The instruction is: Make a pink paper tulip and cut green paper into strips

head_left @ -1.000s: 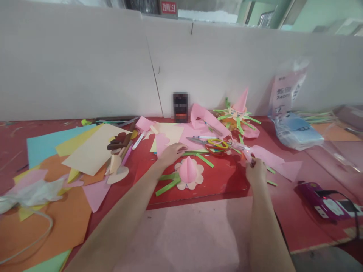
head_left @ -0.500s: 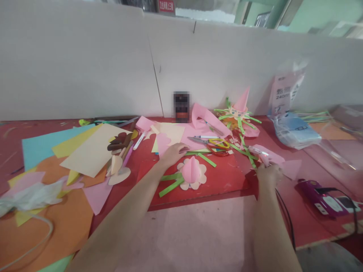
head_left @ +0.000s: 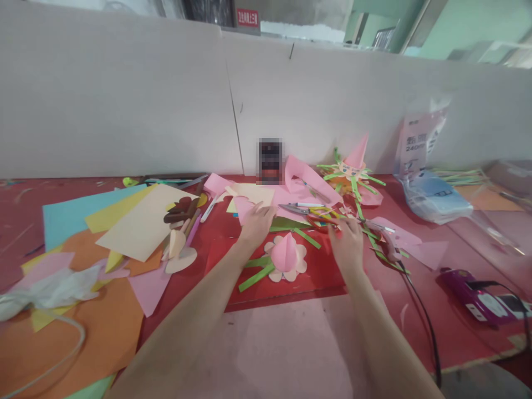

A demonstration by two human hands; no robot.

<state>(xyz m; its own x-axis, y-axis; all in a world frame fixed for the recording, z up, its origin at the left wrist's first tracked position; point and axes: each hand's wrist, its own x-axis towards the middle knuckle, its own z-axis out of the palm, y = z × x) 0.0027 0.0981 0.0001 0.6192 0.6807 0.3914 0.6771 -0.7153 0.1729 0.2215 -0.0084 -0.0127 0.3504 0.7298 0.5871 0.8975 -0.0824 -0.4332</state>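
Note:
My left hand (head_left: 258, 223) is over the paper pile, its bent fingers closed at the edge of a green paper sheet (head_left: 290, 224). Fingers apart, my right hand (head_left: 348, 241) reaches beside the red handle of a pair of scissors (head_left: 319, 221); whether it touches them is unclear. Between my forearms lies a paper flower (head_left: 286, 256) with a folded pink centre, cream petals and green strips, on a red sheet (head_left: 324, 271). To the right, a pink corded hand tool (head_left: 389, 246) rests on the table near pink paper pieces (head_left: 428, 252).
Coloured sheets (head_left: 124, 221), brown paper pieces (head_left: 180, 210) and a white cable (head_left: 78, 343) spread across the left. A paper figure with a pink cone hat (head_left: 356, 158) stands at the back. A plastic package (head_left: 432, 194) and purple device (head_left: 477, 299) are at right.
My right hand has let go of the pink corded tool and moved left toward the scissors. My left hand has stayed at the pile, where more of the green sheet shows.

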